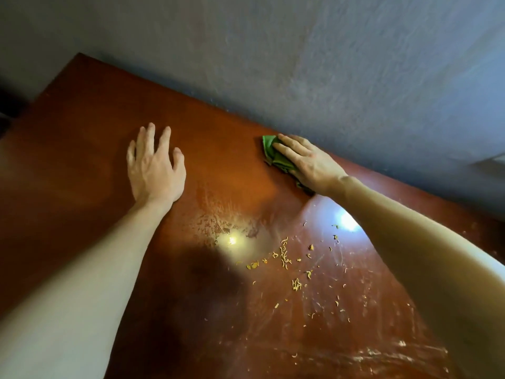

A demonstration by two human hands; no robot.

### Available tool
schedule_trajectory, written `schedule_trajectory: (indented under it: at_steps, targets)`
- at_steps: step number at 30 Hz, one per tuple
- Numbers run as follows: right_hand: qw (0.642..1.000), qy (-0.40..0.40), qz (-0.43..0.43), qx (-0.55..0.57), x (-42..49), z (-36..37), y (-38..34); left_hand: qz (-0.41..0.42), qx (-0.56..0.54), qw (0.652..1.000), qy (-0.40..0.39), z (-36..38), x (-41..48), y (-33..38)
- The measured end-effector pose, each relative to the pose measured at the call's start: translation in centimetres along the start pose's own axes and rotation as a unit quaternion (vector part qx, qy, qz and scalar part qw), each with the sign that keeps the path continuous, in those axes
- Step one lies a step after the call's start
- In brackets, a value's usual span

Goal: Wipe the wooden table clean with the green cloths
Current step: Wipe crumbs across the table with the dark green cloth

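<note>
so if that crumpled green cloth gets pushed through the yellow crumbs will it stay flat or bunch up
The crumpled green cloth is probably soft and floppy: it already lies in folds under the right hand, so it may bunch further. The small yellow crumbs look light and loose, likely to scatter or slide on the glossy wooden table.

The bench (90, 138) is a glossy reddish brown, streaked with pale whitish smears and two bright white glints. The cloth (274, 155) is vivid green. Small yellow crumbs (284, 255) are scattered on the bench. The wall (328, 64) is a mottled grey-blue.
</note>
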State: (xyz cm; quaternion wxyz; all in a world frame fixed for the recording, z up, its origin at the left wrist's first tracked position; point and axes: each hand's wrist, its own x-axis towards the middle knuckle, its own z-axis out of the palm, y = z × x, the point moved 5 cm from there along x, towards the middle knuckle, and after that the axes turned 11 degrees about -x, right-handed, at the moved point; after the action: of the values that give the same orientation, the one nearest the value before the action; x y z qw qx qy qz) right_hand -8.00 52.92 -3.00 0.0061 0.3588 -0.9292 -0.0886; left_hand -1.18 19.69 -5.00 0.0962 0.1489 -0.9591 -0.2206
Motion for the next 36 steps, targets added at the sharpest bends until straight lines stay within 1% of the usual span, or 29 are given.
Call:
schedule_trajectory:
  at_steps: [2,3,5,7,8,10,12,14,15,16,17,19,20,21,23,24,26,29,30,31,34,35,36]
  targets:
    - [0.996,0.046,0.072,-0.003,-0.2,-0.1,0.9,0.001,-0.001,1.000,0.006,0.0,0.1,0.0]
    - [0.991,0.069,0.114,0.025,-0.4,-0.2,0.8,0.002,0.001,1.000,0.011,0.1,0.2,0.0]
    - [0.971,0.096,0.180,0.127,-1.2,0.0,-0.4,0.001,0.008,1.000,0.017,0.2,0.3,0.0]
    - [0.951,0.098,0.202,0.211,-2.9,-0.1,-2.5,0.000,0.008,1.000,0.017,0.0,0.2,0.2]
    - [0.949,0.088,0.194,0.232,-3.8,0.0,-3.4,0.000,0.007,1.000,0.014,-0.1,0.2,0.3]
    - [0.962,0.062,0.146,0.221,-4.9,0.0,-4.4,-0.002,0.004,1.000,0.010,-0.1,0.2,0.3]
    - [0.978,0.052,0.104,0.172,-4.3,0.3,-3.2,-0.001,0.005,1.000,0.015,0.0,0.3,0.2]
    - [0.987,0.039,0.102,0.119,-3.4,0.9,-0.5,0.003,0.003,1.000,0.016,0.1,0.3,0.1]
    - [0.986,0.034,0.118,0.110,-3.4,1.2,1.0,0.004,0.003,1.000,0.018,0.1,0.3,0.0]
    - [0.981,0.031,0.153,0.116,-3.9,1.4,2.3,0.005,0.004,1.000,0.022,0.1,0.3,0.0]
    - [0.970,0.031,0.203,0.128,-4.8,1.6,2.9,0.005,0.005,1.000,0.025,0.1,0.3,0.1]
    - [0.937,0.031,0.310,0.158,-7.5,1.8,2.9,0.004,0.006,1.000,0.024,0.1,0.3,0.2]
    - [0.925,0.030,0.340,0.169,-8.7,1.8,2.4,0.001,0.006,1.000,0.021,0.0,0.2,0.3]
    - [0.925,0.023,0.336,0.175,-9.3,1.8,1.7,-0.004,0.008,1.000,0.019,0.0,0.1,0.3]
    - [0.944,0.001,0.284,0.170,-9.4,1.6,1.7,-0.010,0.017,1.000,0.016,-0.1,0.1,0.4]
    - [0.949,-0.003,0.271,0.162,-9.1,1.6,2.5,-0.010,0.017,1.000,0.012,-0.1,0.2,0.5]
    - [0.942,-0.004,0.298,0.155,-7.8,1.8,4.2,-0.010,0.015,1.000,0.009,-0.1,0.2,0.4]
    - [0.905,0.015,0.388,0.173,-6.2,1.7,4.3,-0.010,0.019,1.000,0.014,0.0,0.2,0.4]
    - [0.902,0.022,0.390,0.183,-6.1,1.6,3.0,-0.010,0.021,1.000,0.012,0.0,0.2,0.4]
    - [0.909,0.021,0.367,0.195,-6.4,1.4,1.2,-0.008,0.020,1.000,0.007,-0.1,0.2,0.4]
    - [0.957,-0.002,0.209,0.199,-8.2,0.9,-2.9,-0.009,0.018,1.000,0.000,-0.3,0.1,0.3]
    - [0.967,-0.012,0.165,0.192,-8.4,0.9,-2.7,-0.009,0.018,1.000,0.001,-0.2,0.1,0.3]
    - [0.973,-0.009,0.141,0.182,-8.2,1.0,-1.9,-0.009,0.017,1.000,0.003,-0.2,0.1,0.2]
